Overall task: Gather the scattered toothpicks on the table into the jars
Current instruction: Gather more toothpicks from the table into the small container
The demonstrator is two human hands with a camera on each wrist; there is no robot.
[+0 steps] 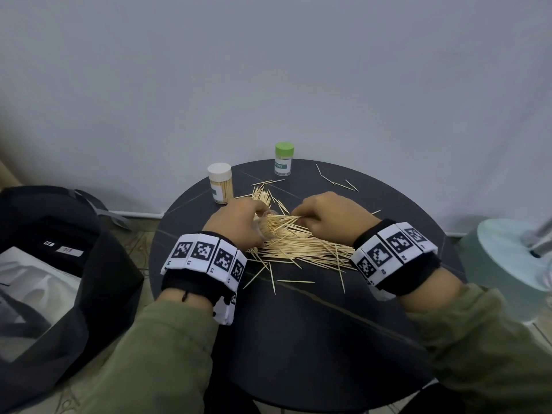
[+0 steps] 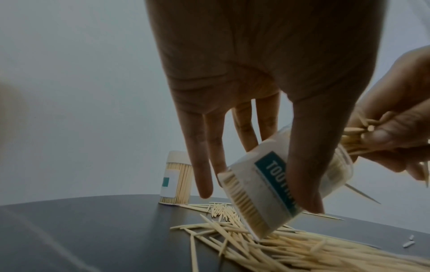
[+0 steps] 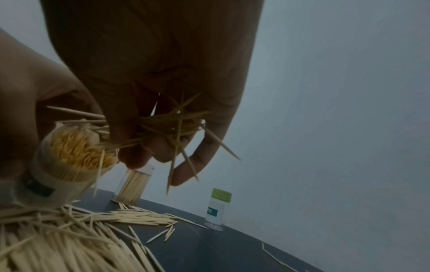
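My left hand [image 1: 239,222] grips an open clear toothpick jar [image 2: 274,185], tilted with its base touching the pile and its mouth facing right. The jar [image 3: 67,162] is nearly full of toothpicks. My right hand [image 1: 328,213] pinches a bunch of toothpicks [image 3: 163,125] at the jar's mouth, their tips pointing into it. A large pile of loose toothpicks [image 1: 298,246] lies on the round dark table [image 1: 298,324] under and between both hands. A capped white-lidded jar [image 1: 220,183] full of toothpicks stands at the back left. A green-lidded jar [image 1: 283,158] stands at the back, capped and almost empty.
A few stray toothpicks [image 1: 337,180] lie at the table's back right and several near the front of the pile. A dark bag [image 1: 59,264] stands on the floor to the left. A pale round object [image 1: 513,264] sits to the right. A grey wall is behind.
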